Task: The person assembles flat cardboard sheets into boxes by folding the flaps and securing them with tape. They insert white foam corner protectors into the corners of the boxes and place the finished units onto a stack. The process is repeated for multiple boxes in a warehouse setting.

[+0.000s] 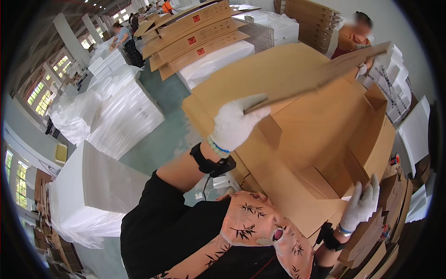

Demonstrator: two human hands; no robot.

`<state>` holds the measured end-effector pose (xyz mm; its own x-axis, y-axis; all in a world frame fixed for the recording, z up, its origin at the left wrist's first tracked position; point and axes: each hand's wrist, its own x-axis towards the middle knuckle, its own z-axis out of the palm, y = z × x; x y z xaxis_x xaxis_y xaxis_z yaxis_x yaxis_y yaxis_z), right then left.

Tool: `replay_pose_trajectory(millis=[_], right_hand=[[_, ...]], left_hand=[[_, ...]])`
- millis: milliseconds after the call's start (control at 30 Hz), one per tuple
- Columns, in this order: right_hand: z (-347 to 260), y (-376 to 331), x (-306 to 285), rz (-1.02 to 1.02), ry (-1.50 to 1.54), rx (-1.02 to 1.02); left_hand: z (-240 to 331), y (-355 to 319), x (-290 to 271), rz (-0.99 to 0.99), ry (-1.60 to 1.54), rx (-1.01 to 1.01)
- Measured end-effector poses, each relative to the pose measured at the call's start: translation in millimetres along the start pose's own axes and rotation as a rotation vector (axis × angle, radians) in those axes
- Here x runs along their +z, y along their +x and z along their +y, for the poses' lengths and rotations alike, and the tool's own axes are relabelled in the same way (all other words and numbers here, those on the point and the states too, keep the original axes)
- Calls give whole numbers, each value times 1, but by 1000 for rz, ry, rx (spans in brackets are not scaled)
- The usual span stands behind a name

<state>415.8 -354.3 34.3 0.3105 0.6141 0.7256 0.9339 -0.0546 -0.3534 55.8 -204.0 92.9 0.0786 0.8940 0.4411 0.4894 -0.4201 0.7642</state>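
My left hand (239, 118), in a white knit glove, grips the near corner of a brown cardboard panel (316, 86), thumb below its edge. The panel is raised at a tilt over a large carton (311, 139) with several flaps standing up. A co-worker's gloved hand (362, 69) is at the panel's far end. My right hand (361, 202), gloved too, has its fingers apart beside the carton's near right corner, close to an upright flap (355, 167). Whether it touches the cardboard I cannot tell.
A co-worker (350, 39) stands across the carton at the far right. Flat cartons (193, 35) are piled beyond it, and wrapped white stacks (123, 111) stand to the left. A white foam block (100, 176) is near my left elbow. Folded cardboard (367, 237) lies at lower right.
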Motion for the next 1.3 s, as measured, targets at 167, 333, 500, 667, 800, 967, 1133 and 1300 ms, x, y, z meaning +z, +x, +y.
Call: replay_pose_trajectory(millis=[167,333,500,667,800,967,1133,1300], right_hand=[[33,-19,111,-316,-169,-69],[53,-39,112,-490,-269,72],[70,-46,120,-444,-284,35],[55,-37,107,-480,-335,83],[57,-30,105,-531,-303,107],[46,-13,110,-634,-389,157],[17,20,104,-899,-598,237],[-42,81,178,-932,-464,136]], left_hand=[[-39,56,-67,55,69,-11],[-89,128,-123,87,99,-191],[-159,176,-143,241,-51,-417],[-231,210,-132,311,-55,-502],[-383,192,-114,120,-318,-840],[-475,143,-60,-451,711,-779],[-377,154,-57,-392,917,-181],[-256,148,-33,-655,446,204]])
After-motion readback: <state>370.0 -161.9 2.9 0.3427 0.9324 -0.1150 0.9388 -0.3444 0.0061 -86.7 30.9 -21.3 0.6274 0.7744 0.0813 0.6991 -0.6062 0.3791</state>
